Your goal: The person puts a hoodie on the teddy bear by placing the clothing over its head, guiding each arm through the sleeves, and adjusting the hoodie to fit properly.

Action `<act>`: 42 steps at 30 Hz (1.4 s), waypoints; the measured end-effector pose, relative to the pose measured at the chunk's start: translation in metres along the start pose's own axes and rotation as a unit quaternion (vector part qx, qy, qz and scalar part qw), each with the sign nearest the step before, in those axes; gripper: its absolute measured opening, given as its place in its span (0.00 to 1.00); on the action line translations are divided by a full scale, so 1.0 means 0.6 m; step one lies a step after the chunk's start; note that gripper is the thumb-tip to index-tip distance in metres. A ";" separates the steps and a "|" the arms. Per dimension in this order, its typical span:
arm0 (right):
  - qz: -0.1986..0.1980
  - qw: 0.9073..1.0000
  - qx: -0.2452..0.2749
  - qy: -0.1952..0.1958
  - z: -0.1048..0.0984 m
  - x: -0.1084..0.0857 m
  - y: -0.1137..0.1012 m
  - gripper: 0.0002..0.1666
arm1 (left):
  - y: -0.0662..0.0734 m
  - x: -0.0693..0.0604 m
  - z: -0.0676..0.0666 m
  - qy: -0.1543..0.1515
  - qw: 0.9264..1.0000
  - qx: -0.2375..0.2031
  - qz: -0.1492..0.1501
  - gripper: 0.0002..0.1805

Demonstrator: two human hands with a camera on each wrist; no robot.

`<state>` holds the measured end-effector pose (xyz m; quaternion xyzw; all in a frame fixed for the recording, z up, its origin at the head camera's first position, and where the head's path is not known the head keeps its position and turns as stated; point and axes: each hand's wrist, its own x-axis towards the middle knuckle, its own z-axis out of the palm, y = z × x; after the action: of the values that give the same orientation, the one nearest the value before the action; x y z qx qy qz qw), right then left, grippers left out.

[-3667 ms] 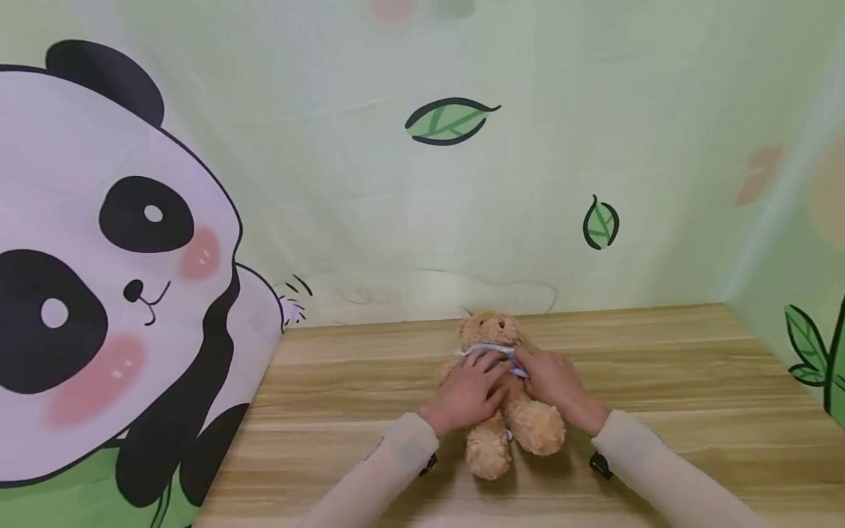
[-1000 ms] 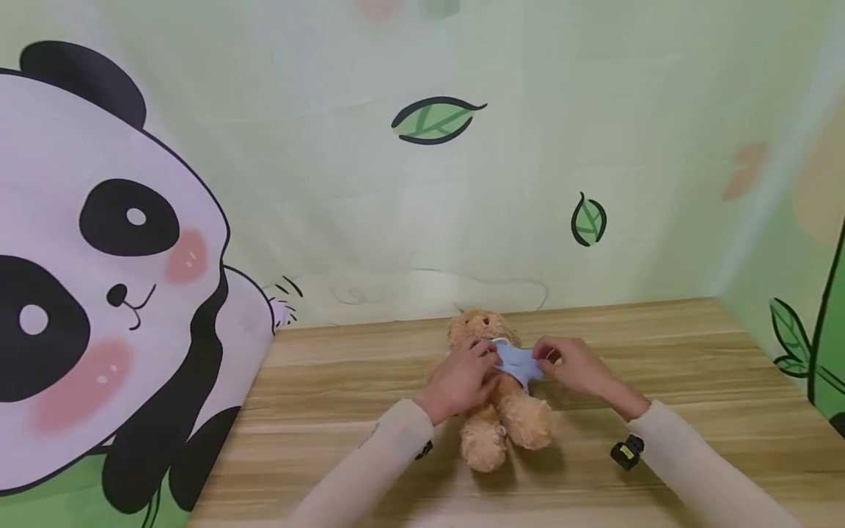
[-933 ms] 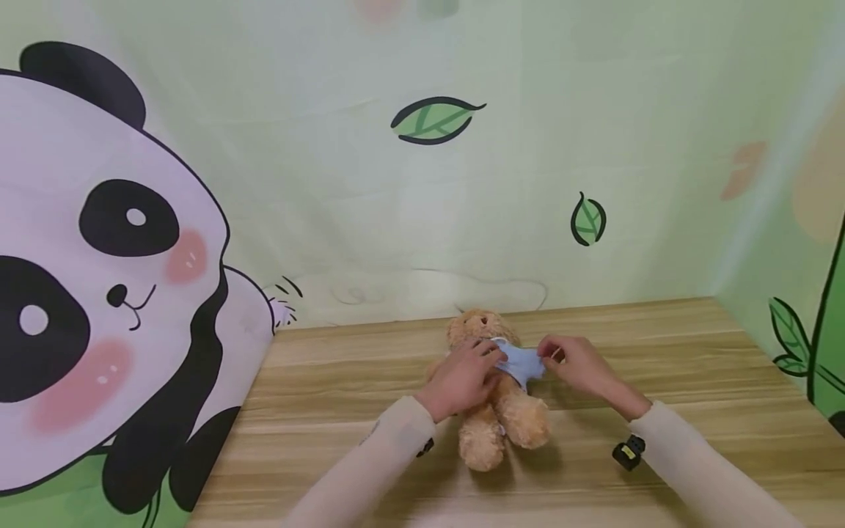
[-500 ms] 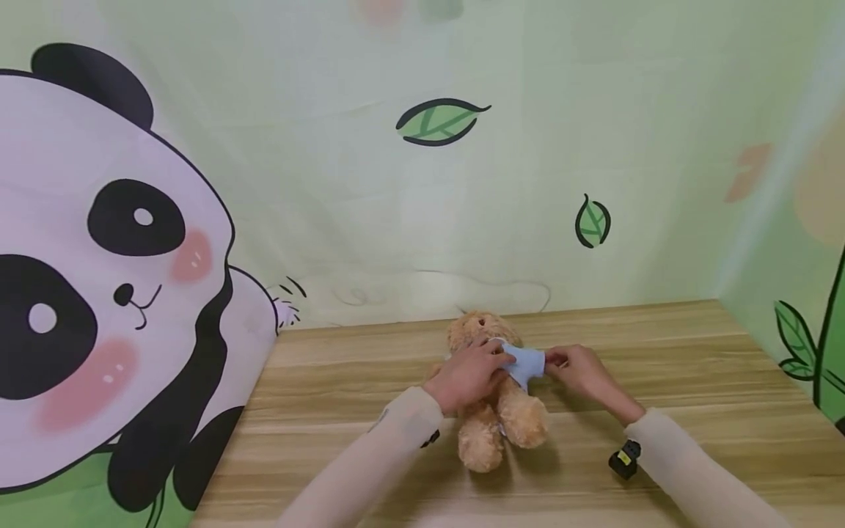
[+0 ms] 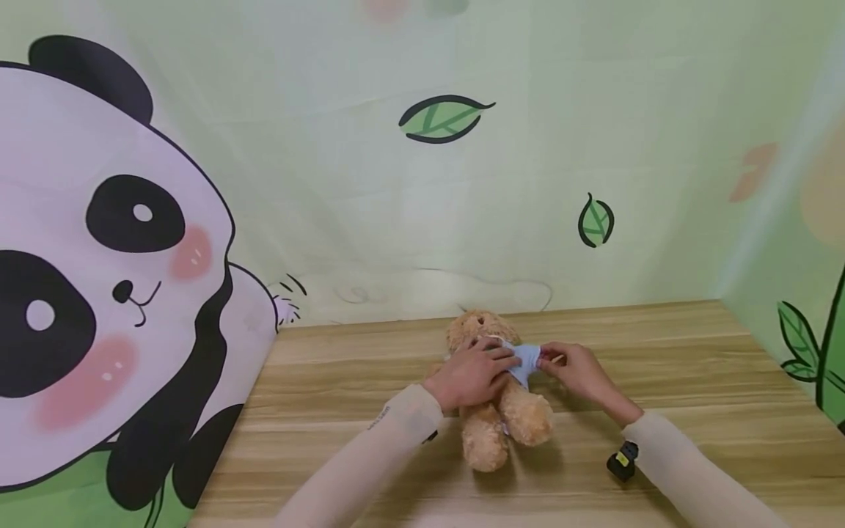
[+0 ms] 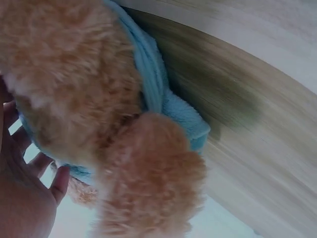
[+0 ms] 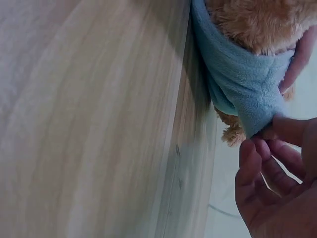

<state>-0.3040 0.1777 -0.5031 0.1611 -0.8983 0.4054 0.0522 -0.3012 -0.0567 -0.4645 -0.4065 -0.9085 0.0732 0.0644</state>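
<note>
A tan plush teddy bear [image 5: 528,416] lies on its back on the wooden table, head toward the back wall. Around its upper body is a light blue shirt [image 5: 524,361], which looks like fleecy cloth in the right wrist view. My left hand [image 5: 470,375] rests across the bear's chest with fingers spread over the shirt's front. At the bear's side on the right, my right hand [image 5: 576,368] pinches the end of the shirt's sleeve [image 7: 260,116] between thumb and fingertips. Whether the bear's arm fills that sleeve cannot be seen. The left hand covers the other side of the shirt.
The wooden table [image 5: 343,411] meets a pale green printed backdrop [image 5: 330,183] just behind the bear's head. A large printed panda [image 5: 218,323] fills the left side. A black strap device [image 5: 623,460] hangs at my right wrist.
My right hand has gone from the bear's chest to its side, drawing the sleeve outward, then slightly back in. The left hand has stayed on the chest, its fingers shifting a little right.
</note>
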 end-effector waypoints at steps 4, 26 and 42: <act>-0.025 0.999 -0.034 0.022 0.005 0.003 0.004 0.09 | 0.000 0.000 0.003 0.006 1.000 0.026 0.008 0.23; -0.015 1.000 -0.021 -0.009 -0.004 0.011 0.001 0.15 | 0.000 -0.003 0.016 0.007 1.000 0.026 -0.012 0.26; -0.023 0.999 -0.037 0.012 0.004 0.010 0.011 0.04 | 0.004 -0.001 0.020 0.046 0.998 0.038 0.003 0.20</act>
<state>-0.3117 0.1783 -0.5082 0.1750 -0.9080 0.3725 0.0780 -0.3009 -0.0564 -0.4765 -0.4092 -0.9000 0.0889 0.1213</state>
